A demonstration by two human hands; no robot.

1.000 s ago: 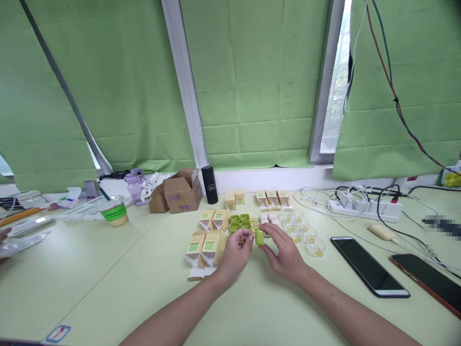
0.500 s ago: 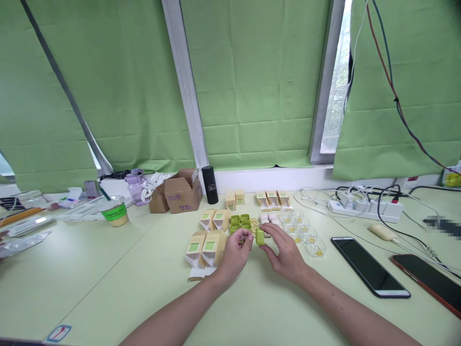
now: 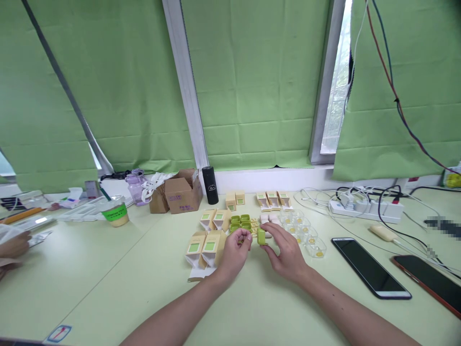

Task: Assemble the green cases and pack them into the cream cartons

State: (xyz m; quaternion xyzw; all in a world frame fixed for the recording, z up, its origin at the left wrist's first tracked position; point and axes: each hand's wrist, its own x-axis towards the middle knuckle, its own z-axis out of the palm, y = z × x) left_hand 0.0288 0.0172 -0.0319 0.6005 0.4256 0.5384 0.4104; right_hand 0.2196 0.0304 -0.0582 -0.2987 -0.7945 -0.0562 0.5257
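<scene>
Between the thumb and fingers of my right hand (image 3: 284,247) is a small green plastic case (image 3: 261,236), held upright. My left hand (image 3: 236,250) is closed in a pinch just left of it; anything between those fingertips is too small to make out. Behind my left hand lie several open green trays (image 3: 240,223), with small yellowish pieces (image 3: 254,223) beside them. White blocks (image 3: 269,220) lie beyond my right hand, partly covered by it. To their right are several clear plastic covers (image 3: 298,226) with yellow marks. Open-ended cardboard boxes (image 3: 205,247) stand left of my left hand.
More small boxes (image 3: 274,201) stand at the back, near a black bottle (image 3: 210,185) and a brown carton (image 3: 183,194). A drink cup (image 3: 114,211) is on the left. Phones (image 3: 370,267) and a power strip (image 3: 366,210) occupy the right. Another person's hand (image 3: 14,245) is at far left.
The green case in my right hand has shifted very slightly right, away from my left fingertips. At far left, another person's hand has come further into view.
</scene>
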